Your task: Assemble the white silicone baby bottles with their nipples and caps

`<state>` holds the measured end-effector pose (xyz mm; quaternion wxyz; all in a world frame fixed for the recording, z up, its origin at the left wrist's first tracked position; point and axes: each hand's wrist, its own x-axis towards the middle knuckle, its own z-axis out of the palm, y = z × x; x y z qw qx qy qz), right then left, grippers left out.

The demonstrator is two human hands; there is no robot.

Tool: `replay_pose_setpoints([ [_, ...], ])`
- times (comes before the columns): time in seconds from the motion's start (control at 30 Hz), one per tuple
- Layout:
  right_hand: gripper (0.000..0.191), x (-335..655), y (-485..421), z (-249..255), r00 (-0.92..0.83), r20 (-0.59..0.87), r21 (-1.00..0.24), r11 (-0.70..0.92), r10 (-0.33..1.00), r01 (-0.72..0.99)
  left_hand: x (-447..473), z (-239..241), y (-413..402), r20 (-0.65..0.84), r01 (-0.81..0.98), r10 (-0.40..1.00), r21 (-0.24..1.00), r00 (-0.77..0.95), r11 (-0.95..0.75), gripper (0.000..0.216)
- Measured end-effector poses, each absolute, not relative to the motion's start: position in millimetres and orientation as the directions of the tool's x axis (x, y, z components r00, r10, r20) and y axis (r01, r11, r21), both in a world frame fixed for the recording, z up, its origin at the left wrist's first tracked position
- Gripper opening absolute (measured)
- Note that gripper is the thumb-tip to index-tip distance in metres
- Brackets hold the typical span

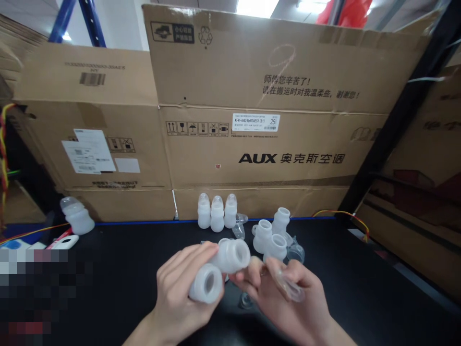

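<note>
In the head view my left hand [187, 283] is closed round a white baby bottle [206, 284], its open mouth facing me. A second uncapped bottle [234, 254] lies along the fingertips of that hand, mouth to the right. My right hand [291, 298] is closed on a clear bottle cap [292, 288], partly hidden by its fingers. Its fingertips come close to the second bottle; whether they touch it I cannot tell. Beyond the right hand stand several open white bottles [275, 247]. A clear round part [246, 301] lies on the black table between the hands.
Three bottles with clear caps [217, 214] stand at the table's back edge, beside loose clear caps [239, 228]. Another capped bottle [77, 216] leans at the far left. Large cardboard boxes [288, 168] wall off the back. The black table [118, 278] spreads below.
</note>
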<state>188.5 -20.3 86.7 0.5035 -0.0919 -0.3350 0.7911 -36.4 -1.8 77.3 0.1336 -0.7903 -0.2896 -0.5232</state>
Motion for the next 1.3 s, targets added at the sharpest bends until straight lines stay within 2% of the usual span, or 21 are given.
replay_pose_setpoints([
  [0.1, 0.039, 192.8, -18.8, 90.2, -0.444, 0.242, -0.762, -0.114, 0.863, -0.638, -39.4, 75.8, 3.1, 0.904, 0.595, 0.342, 0.132, 0.255, -0.793, 0.046],
  [0.2, 0.037, 196.9, -11.9, 83.7, -0.351, 0.197, -0.886, 0.013, 0.915, -0.464, -38.8, 73.9, 4.2, 0.898, 0.561, 0.386, 0.213, 0.210, -0.800, 0.049],
  [0.27, 0.035, 196.2, -6.0, 76.0, -0.258, 0.118, -0.929, 0.015, 0.959, -0.369, -37.5, 72.2, 4.2, 0.898, 0.549, 0.387, 0.220, 0.208, -0.806, 0.050],
  [0.33, 0.033, 192.7, -1.3, 69.1, -0.203, 0.004, -0.946, -0.062, 0.979, -0.319, -36.0, 69.8, 4.9, 0.901, 0.548, 0.366, 0.190, 0.232, -0.814, 0.051],
  [0.37, 0.042, 190.4, 0.1, 66.6, -0.189, -0.056, -0.944, -0.113, 0.980, -0.308, -35.2, 68.3, 5.5, 0.903, 0.549, 0.352, 0.168, 0.248, -0.819, 0.051],
  [0.43, 0.079, 186.2, 0.1, 64.0, -0.178, -0.146, -0.936, -0.194, 0.973, -0.293, -33.7, 64.7, 6.7, 0.905, 0.547, 0.323, 0.129, 0.276, -0.827, 0.051],
  [0.47, 0.092, 184.8, -1.3, 63.7, -0.177, -0.156, -0.937, -0.202, 0.972, -0.285, -33.2, 62.9, 7.2, 0.907, 0.545, 0.309, 0.110, 0.287, -0.831, 0.051],
  [0.5, 0.096, 184.0, -3.4, 64.0, -0.177, -0.136, -0.942, -0.183, 0.975, -0.281, -33.0, 61.3, 7.5, 0.910, 0.544, 0.289, 0.087, 0.296, -0.834, 0.051],
  [0.53, 0.091, 184.0, -6.1, 64.5, -0.180, -0.088, -0.950, -0.137, 0.980, -0.280, -33.1, 59.8, 7.7, 0.913, 0.545, 0.269, 0.063, 0.307, -0.836, 0.051],
  [0.67, 0.049, 185.7, -18.4, 64.8, -0.220, 0.244, -0.960, 0.203, 0.944, -0.195, -34.9, 56.4, 7.0, 0.918, 0.535, 0.220, 0.010, 0.330, -0.845, 0.053],
  [0.77, 0.047, 183.5, -23.8, 59.6, -0.238, 0.412, -0.911, 0.404, 0.879, -0.083, -33.4, 56.3, 3.9, 0.912, 0.488, 0.213, 0.016, 0.352, -0.873, 0.055],
  [0.9, 0.049, 180.5, -22.6, 48.6, -0.170, 0.570, -0.821, 0.564, 0.804, -0.085, -28.5, 61.7, -4.1, 0.911, 0.463, 0.200, 0.012, 0.360, -0.886, 0.051],
  [1.03, 0.045, 186.1, -13.7, 40.6, -0.049, 0.561, -0.828, 0.559, 0.826, -0.047, -33.4, 68.0, -1.3, 0.931, 0.546, 0.214, 0.019, 0.297, -0.838, 0.044],
  [1.17, 0.055, 190.8, 2.7, 31.9, 0.124, 0.430, -0.891, 0.443, 0.894, -0.103, -48.2, 59.3, 21.4, 0.915, 0.697, 0.398, 0.241, 0.068, -0.675, 0.038],
  [1.3, 0.049, 189.6, 20.5, 24.6, 0.209, 0.334, -0.921, 0.365, 0.919, -0.135, -60.3, 47.4, 42.3, 0.834, 0.753, 0.548, 0.316, 0.069, -0.577, 0.029],
])
